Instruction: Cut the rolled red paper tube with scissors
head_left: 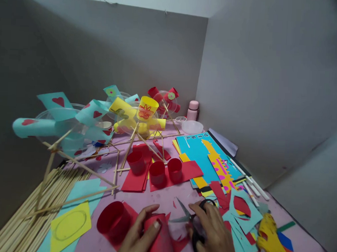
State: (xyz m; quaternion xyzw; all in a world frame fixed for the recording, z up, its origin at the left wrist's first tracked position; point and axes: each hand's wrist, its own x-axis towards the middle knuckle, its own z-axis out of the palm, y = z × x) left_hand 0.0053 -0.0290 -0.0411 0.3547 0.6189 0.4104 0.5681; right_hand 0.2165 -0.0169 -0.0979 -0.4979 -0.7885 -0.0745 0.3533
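Currently: your left hand (140, 235) clasps a red paper roll (159, 238) (lying low on the pink table (164, 201)). Your right hand (212, 235) grips open scissors (186, 215), blades pointing left toward the roll.

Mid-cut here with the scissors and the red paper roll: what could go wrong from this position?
1. The open blades of the scissors in the right hand point toward the left hand gripping the red paper roll; the thumb could get nicked.
2. The red paper cylinder stands right beside the left hand, so a nudge may knock it over.
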